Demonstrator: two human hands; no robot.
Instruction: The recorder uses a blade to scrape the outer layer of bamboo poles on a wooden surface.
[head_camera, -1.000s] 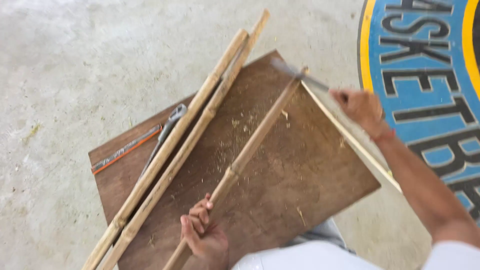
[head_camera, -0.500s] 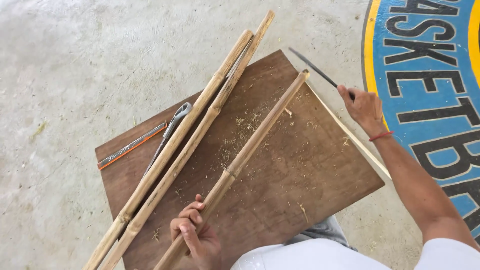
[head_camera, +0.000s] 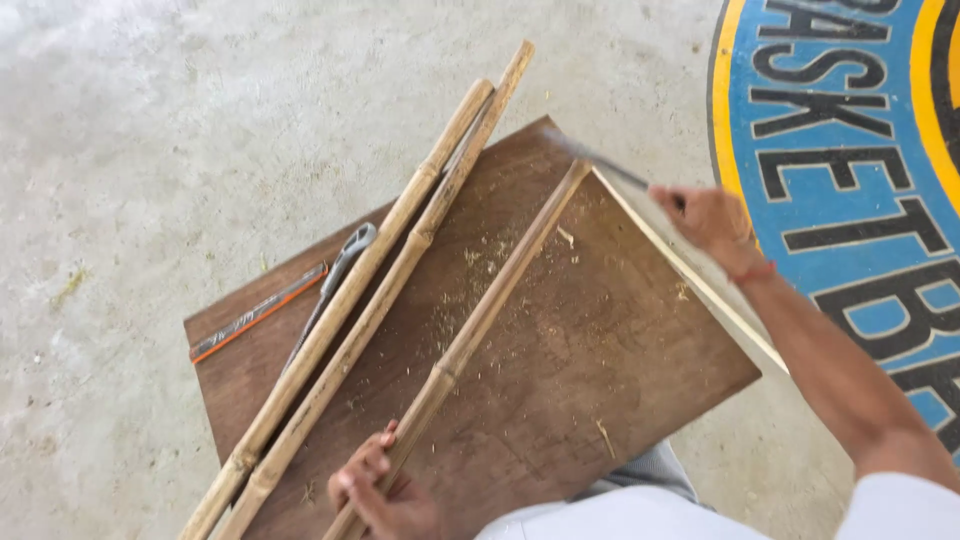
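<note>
1. The left hand (head_camera: 385, 495) is clamped around the near end of a bamboo pole (head_camera: 480, 320), fingers wrapped over it. For a clean cut that hold should stay firm and low, pressing the pole flat against the board (head_camera: 600, 400).
2. The right hand (head_camera: 712, 220) is closed on the handle of a knife (head_camera: 600, 160), whose blurred blade points at the pole's far tip near the board's top corner. As I judge it, the blade should meet the tip square and travel along the grain, away from the left hand.
3. The pole lies diagonally across the board, its far end at the upper edge. Shavings (head_camera: 470, 265) litter the wood beside it.
4. Two more poles (head_camera: 370, 300) lie side by side to the left, partly over a saw (head_camera: 335, 285) and beside an orange-edged strip (head_camera: 255, 315). They sit clear of the stroke.
5. The board rests on a concrete floor (head_camera: 150, 150).
</note>
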